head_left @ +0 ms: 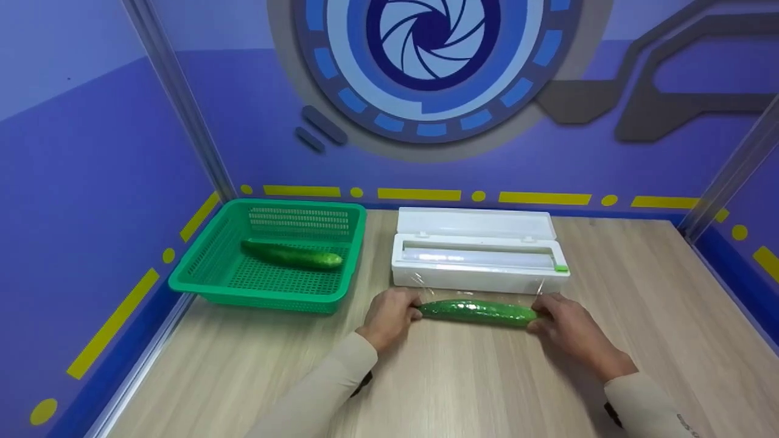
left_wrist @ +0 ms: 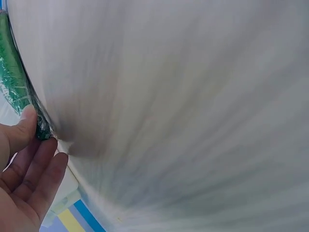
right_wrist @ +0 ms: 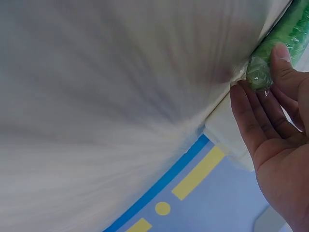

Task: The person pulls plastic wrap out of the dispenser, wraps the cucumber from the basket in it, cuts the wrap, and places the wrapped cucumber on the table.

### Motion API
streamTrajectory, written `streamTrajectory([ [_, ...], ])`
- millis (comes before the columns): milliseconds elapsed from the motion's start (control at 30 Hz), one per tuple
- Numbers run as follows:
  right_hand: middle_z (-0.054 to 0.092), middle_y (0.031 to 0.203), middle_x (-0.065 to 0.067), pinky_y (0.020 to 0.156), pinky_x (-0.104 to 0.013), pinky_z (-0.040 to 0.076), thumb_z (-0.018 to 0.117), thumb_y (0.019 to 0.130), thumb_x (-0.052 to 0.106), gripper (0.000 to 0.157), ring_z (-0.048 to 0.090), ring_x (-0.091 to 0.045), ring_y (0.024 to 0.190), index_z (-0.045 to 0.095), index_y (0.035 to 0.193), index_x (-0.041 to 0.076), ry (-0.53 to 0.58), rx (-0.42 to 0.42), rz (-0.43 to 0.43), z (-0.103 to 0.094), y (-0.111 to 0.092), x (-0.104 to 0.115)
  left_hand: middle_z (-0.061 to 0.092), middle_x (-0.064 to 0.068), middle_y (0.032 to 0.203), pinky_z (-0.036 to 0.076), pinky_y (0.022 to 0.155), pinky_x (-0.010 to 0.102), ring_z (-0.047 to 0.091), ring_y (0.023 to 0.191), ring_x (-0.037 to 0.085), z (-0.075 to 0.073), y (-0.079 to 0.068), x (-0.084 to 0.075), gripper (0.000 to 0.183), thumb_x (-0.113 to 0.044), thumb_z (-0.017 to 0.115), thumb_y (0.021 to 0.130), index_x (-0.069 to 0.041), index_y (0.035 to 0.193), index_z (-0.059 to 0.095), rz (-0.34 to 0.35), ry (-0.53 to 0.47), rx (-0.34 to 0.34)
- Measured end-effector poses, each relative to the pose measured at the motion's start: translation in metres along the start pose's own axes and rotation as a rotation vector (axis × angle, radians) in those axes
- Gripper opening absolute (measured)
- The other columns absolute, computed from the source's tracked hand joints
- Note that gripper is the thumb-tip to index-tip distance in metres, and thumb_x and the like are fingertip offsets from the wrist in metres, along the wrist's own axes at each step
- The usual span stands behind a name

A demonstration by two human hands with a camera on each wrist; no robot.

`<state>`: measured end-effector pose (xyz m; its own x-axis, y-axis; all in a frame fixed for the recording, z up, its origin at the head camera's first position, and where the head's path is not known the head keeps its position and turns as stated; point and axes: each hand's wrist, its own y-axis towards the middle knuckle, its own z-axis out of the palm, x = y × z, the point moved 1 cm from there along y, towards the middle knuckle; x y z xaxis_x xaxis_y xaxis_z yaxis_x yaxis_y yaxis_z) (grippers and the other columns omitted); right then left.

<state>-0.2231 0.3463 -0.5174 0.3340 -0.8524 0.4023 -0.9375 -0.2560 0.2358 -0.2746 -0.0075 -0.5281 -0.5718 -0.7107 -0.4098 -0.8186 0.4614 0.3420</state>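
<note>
A green cucumber (head_left: 478, 311) lies across the table in front of the white cling film box, shiny with clear film wrapped round it. My left hand (head_left: 391, 316) pinches its darker left end between thumb and fingers. At the paler right end, my right hand (head_left: 563, 322) holds it the same way, and the right wrist view shows crinkled film over the tip beside the thumb (right_wrist: 281, 58). Clear film stretches from the cucumber back to the open box (head_left: 481, 280), where a film roll (head_left: 478, 258) sits inside. In the left wrist view the wrapped cucumber (left_wrist: 12, 72) shows at the left edge.
A green basket (head_left: 268, 298) stands to the left with one unwrapped cucumber (head_left: 292, 254) in it. The box's lid (head_left: 475, 223) is tipped back toward the blue wall. A small green slider (head_left: 561, 268) sits at the box's right end.
</note>
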Motion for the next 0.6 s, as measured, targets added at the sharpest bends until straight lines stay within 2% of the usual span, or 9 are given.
streamTrajectory([
  [433, 0.067, 0.099, -0.002, 0.08, -0.047, 0.054, 0.087, 0.088, 0.008, 0.023, 0.061, -0.017, 0.09, 0.07, 0.104, 0.006, 0.022, 0.006, 0.032, 0.001, 0.002, -0.001, 0.076, -0.008, 0.086, 0.059, 0.076, 0.032, 0.072, 0.083, 0.009, -0.0004, -0.0003, 0.0001, 0.004, -0.01, 0.085, 0.09, -0.013, 0.091, 0.082, -0.022, 0.005, -0.016],
  [600, 0.066, 0.096, 0.001, 0.078, -0.044, 0.053, 0.087, 0.087, 0.008, 0.023, 0.059, -0.015, 0.087, 0.07, 0.103, 0.007, 0.03, 0.01, 0.034, 0.0009, 0.0013, -0.0015, 0.077, -0.006, 0.088, 0.059, 0.076, 0.033, 0.073, 0.086, 0.011, 0.0005, -0.0025, -0.0007, 0.004, -0.012, 0.085, 0.09, -0.013, 0.093, 0.082, -0.034, 0.004, -0.022],
])
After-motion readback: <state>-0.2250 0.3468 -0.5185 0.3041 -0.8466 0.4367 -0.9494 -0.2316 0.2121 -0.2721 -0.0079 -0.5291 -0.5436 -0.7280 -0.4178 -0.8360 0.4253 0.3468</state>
